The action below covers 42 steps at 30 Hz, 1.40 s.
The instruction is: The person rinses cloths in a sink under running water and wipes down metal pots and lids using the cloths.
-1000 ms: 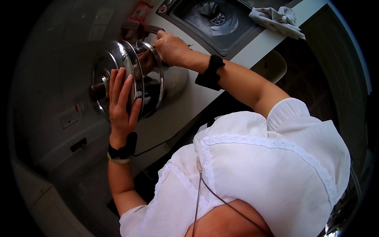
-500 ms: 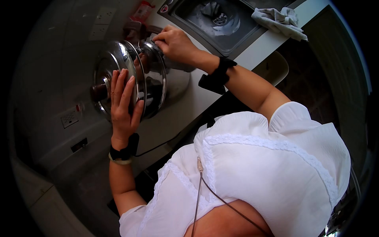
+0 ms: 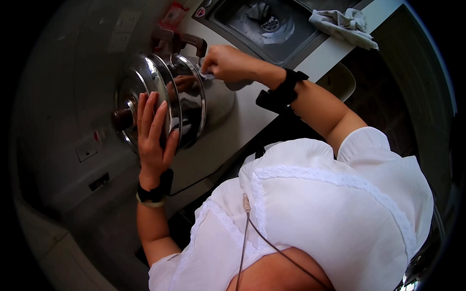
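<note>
A shiny stainless steel steamer pot (image 3: 190, 102), with a domed lid (image 3: 145, 77) and a brown knob (image 3: 121, 118), stands on the counter. My left hand (image 3: 156, 133) lies against the lid's near side, fingers stretched out. At the pot's right side, my right hand (image 3: 227, 63) is closed around a pale grey cloth (image 3: 208, 75), of which only a small part shows. That cloth touches the pot wall below the rim. Brown handles (image 3: 195, 42) stick out from the pot's far side, close to my right hand.
A dark sink (image 3: 291, 51) with a drain lies beyond the pot. A crumpled white towel (image 3: 342, 26) hangs over the counter edge. Behind the pot is a red packet (image 3: 174, 15). Wall sockets (image 3: 127, 22) are on the left, and a cable (image 3: 199, 180) runs along the near counter.
My right hand has moved from the brown handle toward me and to the right, down the pot's side, with the cloth. My left hand stays on the lid.
</note>
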Tool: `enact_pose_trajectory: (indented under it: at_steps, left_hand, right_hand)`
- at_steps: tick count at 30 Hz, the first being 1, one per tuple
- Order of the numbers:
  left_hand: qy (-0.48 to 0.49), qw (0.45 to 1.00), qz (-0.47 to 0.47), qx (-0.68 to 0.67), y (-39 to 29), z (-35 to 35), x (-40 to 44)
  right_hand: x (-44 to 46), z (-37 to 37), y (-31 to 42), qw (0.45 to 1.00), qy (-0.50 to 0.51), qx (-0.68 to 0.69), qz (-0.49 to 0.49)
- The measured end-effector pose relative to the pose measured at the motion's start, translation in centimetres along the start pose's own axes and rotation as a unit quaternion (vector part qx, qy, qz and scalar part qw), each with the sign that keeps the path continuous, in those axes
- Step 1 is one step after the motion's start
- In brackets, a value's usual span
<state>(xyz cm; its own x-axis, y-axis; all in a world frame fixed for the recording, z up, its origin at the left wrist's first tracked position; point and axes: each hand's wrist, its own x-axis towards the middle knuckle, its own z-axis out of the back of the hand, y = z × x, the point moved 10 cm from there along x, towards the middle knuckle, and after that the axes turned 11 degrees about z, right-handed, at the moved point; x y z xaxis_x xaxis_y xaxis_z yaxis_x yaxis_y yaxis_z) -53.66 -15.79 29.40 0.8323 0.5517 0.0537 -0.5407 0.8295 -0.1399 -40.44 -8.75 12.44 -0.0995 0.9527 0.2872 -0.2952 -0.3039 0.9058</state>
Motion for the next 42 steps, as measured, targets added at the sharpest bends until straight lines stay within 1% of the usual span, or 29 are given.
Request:
enact_pose_trajectory:
  at_steps: [2, 3, 4, 5, 6, 7, 10, 11, 14, 17, 20, 23, 26, 27, 30, 31, 34, 37, 40, 42]
  left_hand:
    - [0.003, 1.000, 0.003, -0.004, 0.1, 0.0, -0.1]
    - [0.006, 1.000, 0.004, -0.004, 0.3, -0.1, -0.1]
    - [0.011, 1.000, 0.006, -0.004, 0.4, -0.2, -0.1]
    - [0.014, 1.000, 0.006, -0.004, 0.4, -0.2, -0.2]
    - [0.017, 1.000, 0.006, -0.003, 0.5, -0.3, -0.1]
    - [0.021, 1.000, 0.005, -0.001, 0.5, -0.3, -0.2]
    - [0.023, 1.000, 0.005, 0.007, 0.4, -0.5, -0.2]
    - [0.022, 1.000, 0.003, 0.010, 0.6, -0.5, -0.2]
    - [0.025, 1.000, 0.006, -0.001, 0.8, -0.5, -0.2]
    - [0.033, 0.999, 0.011, 0.005, 1.2, -0.6, -0.2]
    - [0.030, 0.999, 0.016, 0.012, 1.4, -0.7, -0.2]
    - [0.021, 0.999, 0.031, 0.010, 1.5, -0.3, 0.1]
    - [0.030, 0.999, 0.029, 0.004, 1.6, -0.3, -0.4]
    - [0.031, 0.999, 0.025, 0.002, 1.6, -0.3, -0.3]
    - [0.041, 0.999, 0.023, 0.007, 1.4, -0.4, 0.1]
    - [0.045, 0.999, 0.024, 0.010, 1.4, -0.5, 0.1]
    - [0.051, 0.998, 0.026, 0.013, 1.4, -0.8, 0.5]
    - [0.040, 0.999, 0.034, 0.013, 1.6, -0.8, 0.6]
    - [0.037, 0.998, 0.046, 0.013, 1.5, -0.8, 0.4]
    - [0.034, 0.998, 0.046, 0.017, 1.5, -0.8, 0.5]
  right_hand:
    - [-1.6, 0.2, -2.6, 0.991, -0.010, 0.129, -0.034]
    - [-1.9, 0.3, -5.1, 0.976, -0.061, 0.207, -0.044]
    - [-1.7, 0.1, -7.2, 0.943, -0.108, 0.305, -0.076]
    - [-1.6, -0.2, -8.9, 0.898, -0.154, 0.399, -0.107]
    - [-1.3, -0.4, -10.4, 0.839, -0.200, 0.487, -0.136]
    - [-0.4, -0.9, -10.3, 0.826, -0.166, 0.522, -0.134]
    - [3.6, -3.4, -12.3, 0.819, -0.116, 0.553, -0.095]
    - [4.9, -4.2, -12.4, 0.842, -0.086, 0.531, -0.042]
    - [6.0, -5.7, -10.4, 0.799, 0.004, 0.600, -0.027]
    - [6.9, -6.1, -8.7, 0.826, 0.054, 0.559, 0.055]
    - [6.1, -5.1, -7.4, 0.870, 0.047, 0.481, 0.093]
    - [4.5, -4.2, -6.7, 0.879, 0.036, 0.464, 0.103]
    - [5.0, -4.3, -6.5, 0.884, 0.077, 0.448, 0.107]
    - [5.7, -4.3, -6.7, 0.892, 0.063, 0.435, 0.104]
    - [7.2, -5.1, -7.4, 0.875, 0.014, 0.483, 0.024]
    - [7.9, -5.1, -7.2, 0.881, -0.011, 0.468, 0.072]
    - [7.6, -5.2, -7.6, 0.900, -0.033, 0.426, 0.091]
    - [4.3, -5.0, -7.9, 0.900, -0.013, 0.425, 0.100]
    - [0.7, -5.4, -8.4, 0.905, -0.032, 0.422, 0.036]
    - [-1.7, -5.4, -7.4, 0.899, -0.072, 0.431, 0.035]
